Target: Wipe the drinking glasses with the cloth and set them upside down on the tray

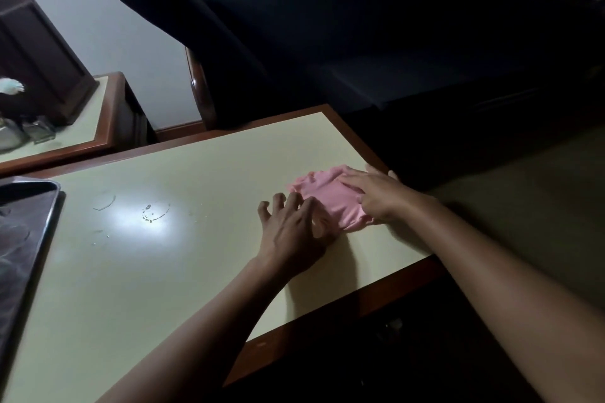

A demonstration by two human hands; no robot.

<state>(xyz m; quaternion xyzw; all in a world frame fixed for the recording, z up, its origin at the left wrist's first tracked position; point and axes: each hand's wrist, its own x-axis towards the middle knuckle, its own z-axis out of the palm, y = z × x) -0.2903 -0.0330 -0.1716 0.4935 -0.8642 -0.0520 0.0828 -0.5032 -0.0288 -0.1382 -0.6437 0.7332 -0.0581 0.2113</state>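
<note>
A pink cloth (327, 198) lies crumpled on the cream table (163, 255) near its right edge. My right hand (376, 196) rests flat on the cloth's right side, fingers spread over it. My left hand (294, 229) touches the cloth's near left corner with fingers apart and curled. A dark metal tray (26, 222) lies at the table's left edge; faint glassy shapes show on it, too dim to make out. Wet ring marks (155, 211) spot the tabletop between the tray and the cloth.
A dark blue sofa (360, 42) with a wooden frame stands behind the table. At the far left a side table (88, 121) holds a glass jar (41, 131) and other small items. The table's wooden edge (360, 294) runs close to my arms.
</note>
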